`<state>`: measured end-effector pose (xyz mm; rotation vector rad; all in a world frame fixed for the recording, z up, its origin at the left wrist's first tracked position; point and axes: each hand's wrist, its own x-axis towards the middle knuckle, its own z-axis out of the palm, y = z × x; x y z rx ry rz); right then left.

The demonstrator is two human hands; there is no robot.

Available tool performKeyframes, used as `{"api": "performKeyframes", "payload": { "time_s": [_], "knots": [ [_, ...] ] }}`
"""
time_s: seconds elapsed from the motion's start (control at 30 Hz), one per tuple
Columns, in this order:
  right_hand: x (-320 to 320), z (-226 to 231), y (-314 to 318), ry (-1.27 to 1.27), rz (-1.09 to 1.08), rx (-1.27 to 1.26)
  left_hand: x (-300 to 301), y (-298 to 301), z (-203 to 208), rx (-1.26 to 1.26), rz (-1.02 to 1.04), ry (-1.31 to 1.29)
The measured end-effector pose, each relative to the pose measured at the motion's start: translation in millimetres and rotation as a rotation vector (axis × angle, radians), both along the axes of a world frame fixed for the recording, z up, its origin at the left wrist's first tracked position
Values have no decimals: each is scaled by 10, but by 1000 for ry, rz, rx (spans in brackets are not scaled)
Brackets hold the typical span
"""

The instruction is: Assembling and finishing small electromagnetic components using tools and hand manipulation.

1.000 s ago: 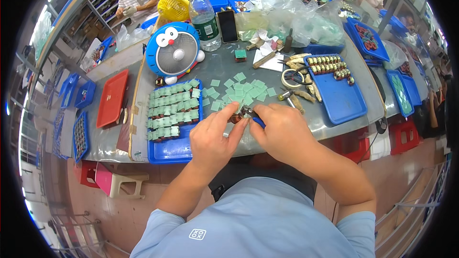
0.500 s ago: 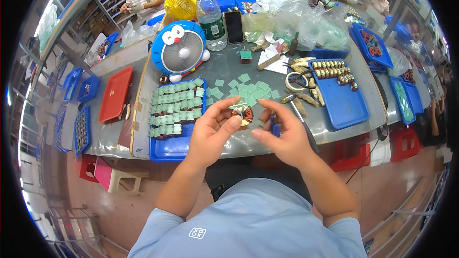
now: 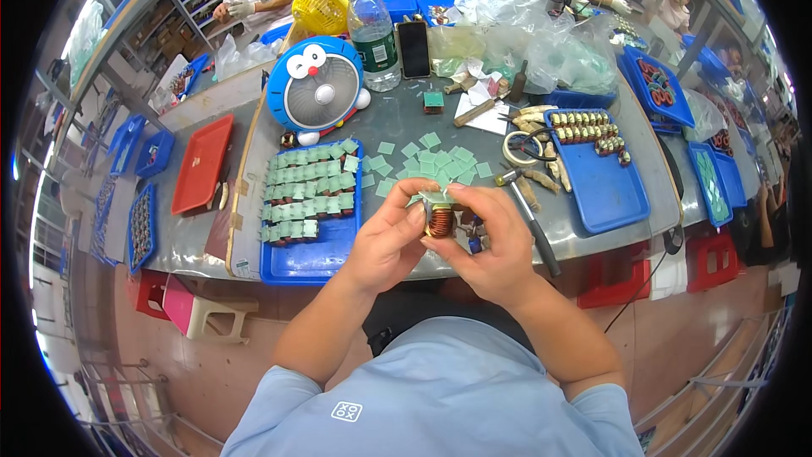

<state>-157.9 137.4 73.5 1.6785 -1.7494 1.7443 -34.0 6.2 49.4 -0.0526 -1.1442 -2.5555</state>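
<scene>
In front of my body, a copper-wound coil (image 3: 440, 222) is held between both hands, with a small green square plate (image 3: 436, 198) at its top. My left hand (image 3: 382, 245) pinches the coil from the left. The thumb and forefinger of my right hand (image 3: 497, 245) close on its right side and on the plate. A small blue-handled tool (image 3: 474, 244) is tucked among the right hand's fingers, mostly hidden. Beyond the hands lie loose green squares (image 3: 461, 161). On the left, a blue tray (image 3: 296, 264) bears rows of coils topped with green squares.
A hammer (image 3: 534, 233) lies beside my right hand. Farther right, a blue tray (image 3: 605, 190) bears several coils. Tape roll (image 3: 516, 148), blue fan (image 3: 317, 89), water bottle (image 3: 375, 46), phone (image 3: 414, 49) and plastic bags (image 3: 550, 42) stand or lie behind. Other people work across the bench.
My right hand has moved left onto the coil, which now stands turned with its copper windings facing me. Before, only the left hand held it.
</scene>
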Motion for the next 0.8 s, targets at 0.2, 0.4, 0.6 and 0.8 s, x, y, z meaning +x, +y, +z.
{"api": "performKeyframes", "payload": {
  "time_s": [0.2, 0.4, 0.6, 0.8],
  "knots": [
    [2, -20, -10, 63, -14, -44, -27, -30, -18, 11, -45, 45],
    [-11, -2, -24, 127, 3, -75, -12, -36, -16, 12, -54, 69],
    [-27, -3, -27, 177, -6, -90, 9, -89, -83, -36, -29, 85],
    [-29, -14, -9, 163, -25, -59, -22, -63, -96, -150, 97, 101]
  ]
}}
